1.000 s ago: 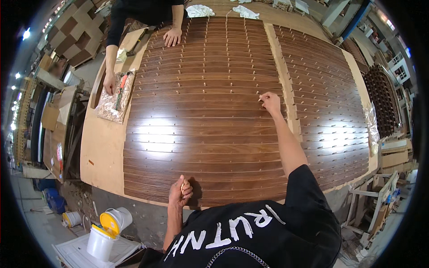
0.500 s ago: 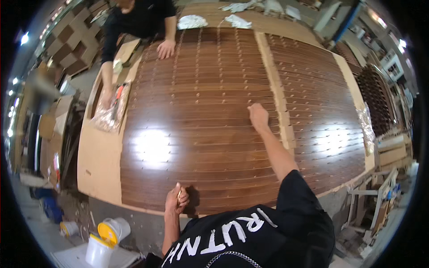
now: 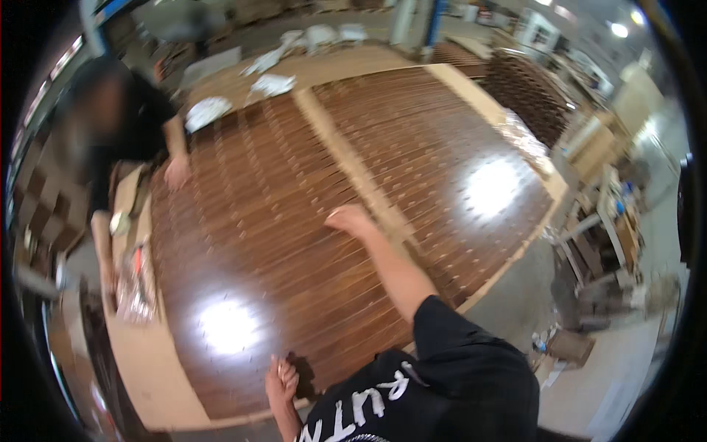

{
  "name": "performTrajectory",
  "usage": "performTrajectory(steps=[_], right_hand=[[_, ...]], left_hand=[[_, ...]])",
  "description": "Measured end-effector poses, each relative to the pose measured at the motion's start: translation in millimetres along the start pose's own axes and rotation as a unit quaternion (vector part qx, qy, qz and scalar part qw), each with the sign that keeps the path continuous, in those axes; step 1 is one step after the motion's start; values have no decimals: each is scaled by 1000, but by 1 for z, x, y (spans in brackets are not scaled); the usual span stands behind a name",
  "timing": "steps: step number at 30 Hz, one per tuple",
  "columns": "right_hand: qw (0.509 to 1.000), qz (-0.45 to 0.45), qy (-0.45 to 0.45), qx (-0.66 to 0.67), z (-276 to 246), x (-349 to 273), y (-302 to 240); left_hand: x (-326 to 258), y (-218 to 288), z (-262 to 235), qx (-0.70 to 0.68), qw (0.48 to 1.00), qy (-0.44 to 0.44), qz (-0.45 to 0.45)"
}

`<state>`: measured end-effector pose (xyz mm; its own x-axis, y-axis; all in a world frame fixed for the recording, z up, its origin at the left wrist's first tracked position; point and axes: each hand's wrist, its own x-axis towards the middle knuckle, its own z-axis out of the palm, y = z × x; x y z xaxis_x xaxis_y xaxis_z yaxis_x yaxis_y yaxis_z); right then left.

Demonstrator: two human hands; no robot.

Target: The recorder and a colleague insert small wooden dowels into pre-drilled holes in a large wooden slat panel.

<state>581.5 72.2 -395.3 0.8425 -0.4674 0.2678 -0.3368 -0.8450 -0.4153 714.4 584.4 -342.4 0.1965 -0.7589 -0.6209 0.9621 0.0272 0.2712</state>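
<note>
A large dark brown slatted wood panel (image 3: 258, 243) lies flat on a table in front of me. My right hand (image 3: 350, 219) reaches out over it, fingers bent down onto the slats beside a pale strip (image 3: 353, 169) that separates it from a second slatted panel (image 3: 442, 147). I see nothing in that hand, but the picture is blurred. My left hand (image 3: 282, 379) is a closed fist resting on the panel's near edge.
A co-worker in black leans in at the upper left, one hand (image 3: 177, 173) on the panel. A clear plastic bag (image 3: 136, 283) lies on the left cardboard margin. White papers (image 3: 272, 85) lie at the far end, dark slats (image 3: 530, 96) are stacked at the back right.
The view has swung and tilted, so the panels now run diagonally. My right hand has drawn back a little along the pale strip. My left fist has stayed at the near edge.
</note>
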Motion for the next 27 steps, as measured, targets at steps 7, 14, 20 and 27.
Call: performTrajectory(steps=[7, 14, 20, 27], right_hand=[[788, 438, 38, 431, -36, 4, -4], [960, 273, 45, -38, -12, 27, -22], [933, 343, 22, 105, -9, 31, -8], [946, 302, 58, 102, -28, 20, -43]], left_hand=[[-4, 7, 20, 53, 995, 60, 54], [-10, 9, 8, 41, 994, 87, 50], [-11, 8, 10, 33, 993, 92, 64], [-21, 14, 31, 63, 991, 80, 92]])
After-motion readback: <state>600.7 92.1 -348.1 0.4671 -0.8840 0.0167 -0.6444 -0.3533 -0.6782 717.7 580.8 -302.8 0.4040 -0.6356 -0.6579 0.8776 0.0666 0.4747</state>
